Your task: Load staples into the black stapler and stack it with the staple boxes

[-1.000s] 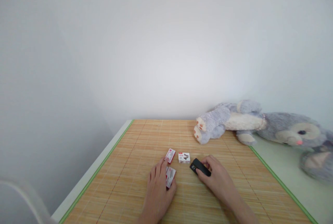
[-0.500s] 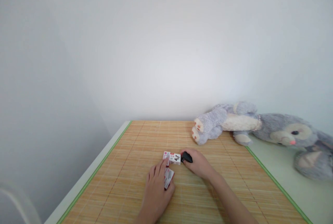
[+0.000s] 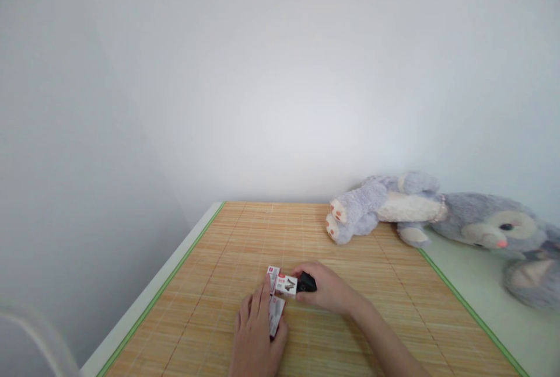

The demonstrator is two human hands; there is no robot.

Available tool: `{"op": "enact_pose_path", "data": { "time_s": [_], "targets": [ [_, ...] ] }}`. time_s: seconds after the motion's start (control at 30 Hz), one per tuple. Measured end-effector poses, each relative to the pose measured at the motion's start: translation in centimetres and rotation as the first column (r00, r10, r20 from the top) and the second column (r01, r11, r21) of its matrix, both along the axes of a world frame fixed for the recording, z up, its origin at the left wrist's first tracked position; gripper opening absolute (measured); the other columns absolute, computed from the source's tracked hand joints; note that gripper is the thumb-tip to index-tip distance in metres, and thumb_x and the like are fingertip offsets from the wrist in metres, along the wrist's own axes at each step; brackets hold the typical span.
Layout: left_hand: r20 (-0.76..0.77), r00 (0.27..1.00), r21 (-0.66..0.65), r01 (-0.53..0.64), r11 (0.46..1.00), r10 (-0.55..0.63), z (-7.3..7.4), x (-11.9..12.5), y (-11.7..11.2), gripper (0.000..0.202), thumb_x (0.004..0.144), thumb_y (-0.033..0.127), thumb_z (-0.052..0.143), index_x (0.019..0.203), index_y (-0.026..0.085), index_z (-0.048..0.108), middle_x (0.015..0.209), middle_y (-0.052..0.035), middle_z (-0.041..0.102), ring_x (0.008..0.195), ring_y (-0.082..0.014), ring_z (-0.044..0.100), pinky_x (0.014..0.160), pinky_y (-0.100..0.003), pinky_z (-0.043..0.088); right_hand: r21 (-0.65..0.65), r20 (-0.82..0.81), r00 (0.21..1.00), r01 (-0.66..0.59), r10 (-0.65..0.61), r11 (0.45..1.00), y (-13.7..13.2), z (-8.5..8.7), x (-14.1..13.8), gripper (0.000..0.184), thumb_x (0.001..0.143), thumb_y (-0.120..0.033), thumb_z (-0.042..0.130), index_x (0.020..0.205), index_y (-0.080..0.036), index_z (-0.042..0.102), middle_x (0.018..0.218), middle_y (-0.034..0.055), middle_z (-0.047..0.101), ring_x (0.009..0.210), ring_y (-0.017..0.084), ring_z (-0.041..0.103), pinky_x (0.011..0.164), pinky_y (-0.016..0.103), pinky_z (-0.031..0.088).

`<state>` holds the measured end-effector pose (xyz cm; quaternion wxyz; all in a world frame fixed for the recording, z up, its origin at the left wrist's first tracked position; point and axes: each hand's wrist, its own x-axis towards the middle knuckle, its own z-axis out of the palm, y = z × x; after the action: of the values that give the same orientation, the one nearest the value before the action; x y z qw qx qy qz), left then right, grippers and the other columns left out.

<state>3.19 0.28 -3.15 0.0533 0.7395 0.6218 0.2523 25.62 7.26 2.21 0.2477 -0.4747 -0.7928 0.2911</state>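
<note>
My left hand (image 3: 256,327) lies low over the mat, its thumb and fingers around a small white-and-red cardboard box (image 3: 275,314). Its index fingertip touches a second small box (image 3: 272,275) just beyond. Against that one's right side stands a third box (image 3: 286,286), white with a dark stapler-like picture. My right hand (image 3: 326,288) grips a small black object (image 3: 307,282) between thumb and fingers; it sits right at the third box's right end. Its kind is hard to make out, as the hand covers part of it.
A bamboo mat (image 3: 271,228) with green edging covers the pale table. Along the back right lies a grey plush toy (image 3: 406,206) on its side, partly on the mat. Behind is a white wall (image 3: 271,85). A blurred pale curved thing (image 3: 37,330) shows at lower left.
Both hands, the boxes and the black object now appear lower and further left. The black object has turned a little in my right hand. The view has shifted slightly.
</note>
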Motion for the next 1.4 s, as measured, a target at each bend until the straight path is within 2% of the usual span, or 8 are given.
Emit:
{"op": "enact_pose_path", "data": {
  "time_s": [0.2, 0.43, 0.57, 0.77, 0.97, 1.1, 1.27, 1.4],
  "targets": [
    [-0.017, 1.000, -0.014, 0.009, 1.000, -0.009, -0.5, -1.6, -0.9, 0.071, 0.088, 0.029, 0.053, 0.157, 0.028, 0.038, 0.153, -0.0059, 0.054, 0.133, -0.0309, 0.049, 0.109, -0.046, 0.040, 0.022, 0.070, 0.997, 0.034, -0.035, 0.999, -3.0, 1.0, -2.5, 0.026, 0.077, -0.033, 0.075, 0.102, -0.032, 0.073, 0.096, -0.0021, 0.075, 0.092, 0.022, 0.065, 0.082, 0.028, 0.042],
    [-0.043, 0.999, 0.011, -0.030, 0.999, 0.030, -1.6, -2.7, -2.2, 0.077, 0.086, 0.031, 0.055, 0.160, 0.030, 0.033, 0.149, -0.0062, 0.058, 0.130, -0.0330, 0.051, 0.106, -0.048, 0.042, 0.029, 0.120, 0.968, 0.217, -0.219, 0.976, -4.1, 0.4, -4.7, 0.015, 0.083, -0.034, 0.070, 0.096, -0.027, 0.067, 0.099, 0.0035, 0.072, 0.091, 0.024, 0.062, 0.076, 0.032, 0.038],
    [-0.068, 0.997, 0.006, 0.022, 1.000, -0.021, -2.2, -3.4, -2.3, 0.077, 0.090, 0.031, 0.054, 0.162, 0.031, 0.026, 0.153, -0.0047, 0.054, 0.132, -0.0316, 0.050, 0.107, -0.047, 0.043, 0.012, 0.106, 0.976, 0.190, -0.191, 0.982, -4.8, 0.2, -5.9, 0.013, 0.083, -0.036, 0.070, 0.091, -0.027, 0.065, 0.097, 0.0021, 0.071, 0.090, 0.023, 0.063, 0.076, 0.031, 0.041],
    [-0.160, 0.985, 0.040, 0.075, 0.996, -0.068, -1.7, -3.5, -2.2, 0.068, 0.094, 0.033, 0.054, 0.157, 0.045, 0.032, 0.157, -0.0005, 0.049, 0.130, -0.0315, 0.053, 0.104, -0.048, 0.045, -0.026, 0.003, 0.983, 0.182, -0.181, 0.983, -6.8, 0.6, -3.4, 0.036, 0.076, -0.020, 0.069, 0.111, -0.029, 0.064, 0.110, 0.0022, 0.067, 0.100, 0.021, 0.063, 0.085, 0.029, 0.045],
    [-0.152, 0.988, 0.087, 0.036, 0.996, -0.022, -1.0, -3.0, -2.3, 0.066, 0.095, 0.032, 0.053, 0.157, 0.045, 0.033, 0.156, -0.0014, 0.050, 0.130, -0.0299, 0.052, 0.103, -0.047, 0.046, -0.167, 0.169, 0.933, 0.345, -0.318, 0.923, -8.4, -0.2, 0.2, 0.021, 0.081, -0.042, 0.071, 0.089, -0.026, 0.063, 0.085, 0.0005, 0.071, 0.079, 0.022, 0.065, 0.069, 0.030, 0.040],
    [-0.141, 0.990, 0.112, 0.023, 0.994, -0.007, -1.1, -3.0, -2.2, 0.063, 0.097, 0.030, 0.051, 0.157, 0.043, 0.035, 0.156, -0.0014, 0.049, 0.130, -0.0281, 0.051, 0.104, -0.047, 0.046, -0.197, 0.039, 0.873, 0.484, -0.487, 0.852, -8.2, -1.1, -1.2, 0.029, 0.089, -0.051, 0.062, 0.094, -0.023, 0.061, 0.080, 0.0018, 0.070, 0.075, 0.021, 0.064, 0.067, 0.029, 0.041],
    [-0.149, 0.988, 0.096, -0.023, 0.995, 0.037, -1.1, -3.6, -1.9, 0.060, 0.100, 0.033, 0.049, 0.157, 0.044, 0.033, 0.155, -0.0017, 0.050, 0.128, -0.0275, 0.052, 0.102, -0.047, 0.047, -0.319, -0.234, 0.923, 0.222, -0.304, 0.921, -8.3, -1.4, -4.9, 0.029, 0.079, -0.035, 0.072, 0.103, -0.022, 0.062, 0.084, -0.0015, 0.067, 0.075, 0.018, 0.062, 0.065, 0.025, 0.044],
    [-0.150, 0.986, 0.082, -0.063, 0.995, 0.075, -1.4, -4.4, -1.6, 0.054, 0.104, 0.035, 0.043, 0.156, 0.044, 0.035, 0.153, -0.0019, 0.052, 0.129, -0.0258, 0.052, 0.103, -0.045, 0.047, -0.257, -0.207, 0.963, 0.118, -0.174, 0.959, -8.8, -1.3, -7.0, 0.034, 0.068, -0.017, 0.071, 0.101, -0.022, 0.065, 0.084, -0.0037, 0.067, 0.075, 0.015, 0.061, 0.065, 0.022, 0.042]
  ]
}}
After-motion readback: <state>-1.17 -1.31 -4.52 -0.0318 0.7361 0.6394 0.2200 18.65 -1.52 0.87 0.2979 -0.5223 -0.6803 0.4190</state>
